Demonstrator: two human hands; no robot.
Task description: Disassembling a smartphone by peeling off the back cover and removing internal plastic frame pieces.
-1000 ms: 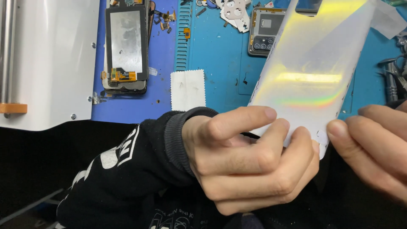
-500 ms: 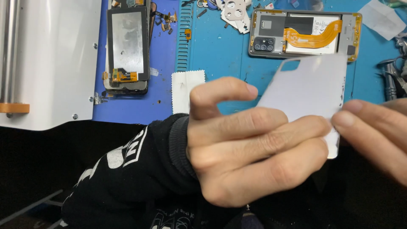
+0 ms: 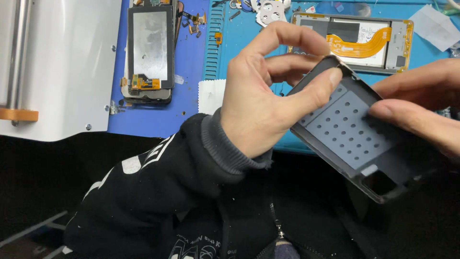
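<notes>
Held up at centre right of the frame, clear of the worktop (image 3: pixel 191 115): a dark grey phone back cover (image 3: pixel 354 139), inner face toward the camera, with a paler dotted pad across its middle and the camera cut-out at its lower right end. Gripped by both hands. Left hand (image 3: pixel 268 96) closed on the cover's upper left corner, one fingertip pressed onto the inner face, the forefinger arched above it. Right hand (image 3: pixel 421 105) clamped on the far long edge, fingertips laid on the dotted pad; thumb hidden behind the panel.

Judged as a turning-over and inspection of the cover's inside, apart from the phone. Called for, by the look of so thin a panel: a light, even hold at the edges, without twisting.

Behind, at upper right, flat on the blue mat: the opened phone body (image 3: pixel 354 41) with an orange ribbon cable across it. At upper left, a screen assembly (image 3: pixel 149 52) face down, beside a white machine housing (image 3: pixel 62 62). Near the left wrist, a small white wipe (image 3: pixel 211 96).
</notes>
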